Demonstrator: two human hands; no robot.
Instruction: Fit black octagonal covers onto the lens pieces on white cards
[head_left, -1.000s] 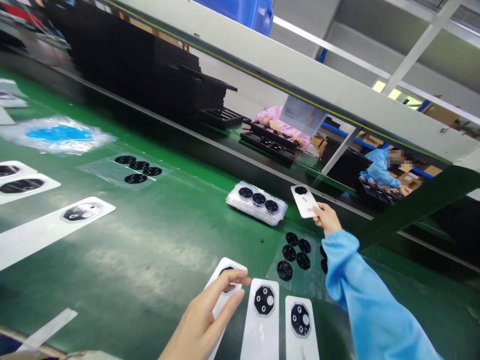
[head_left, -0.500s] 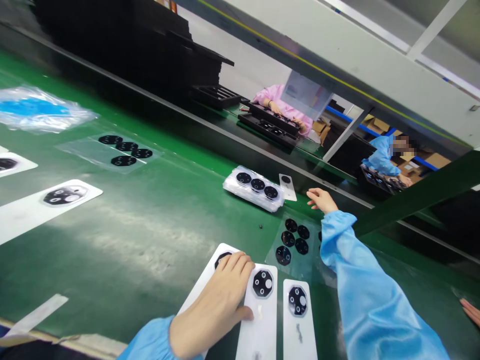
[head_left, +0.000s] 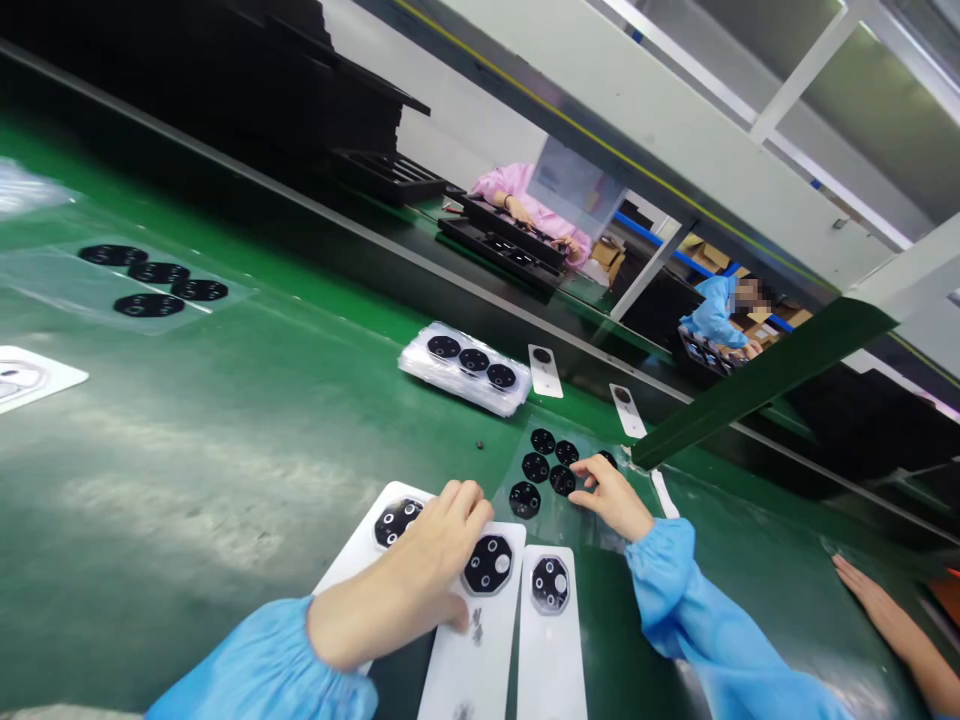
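My left hand [head_left: 424, 565] lies across the upper end of a white panel [head_left: 469, 650], its fingers bent and thumb apart on the surface. Beside the hand, that panel carries a black octagonal lens cover [head_left: 488, 565]. A second white panel [head_left: 360, 545] is partly hidden under my left hand and wrist; a third white panel [head_left: 551, 650] lies to the right. My right hand [head_left: 611, 497] is over a clear sheet [head_left: 559, 522] with several black lens covers [head_left: 535, 467]. Its thumb and forefinger are apart near one lens cover [head_left: 562, 480], and I see nothing held between them.
A wrapped stack of lens-cover sheets [head_left: 465, 370] sits behind, with small white cards [head_left: 544, 370] nearby. Another lens-cover sheet [head_left: 154, 275] is at left. A green post [head_left: 757, 380] rises at right. Another person's hand [head_left: 874, 595] rests at far right; people work across the bench.
My right hand has come down and nearer, from beside the cards to the lens-cover sheet. My left hand stays on the panels, its fingers more bent. The view has swung right.
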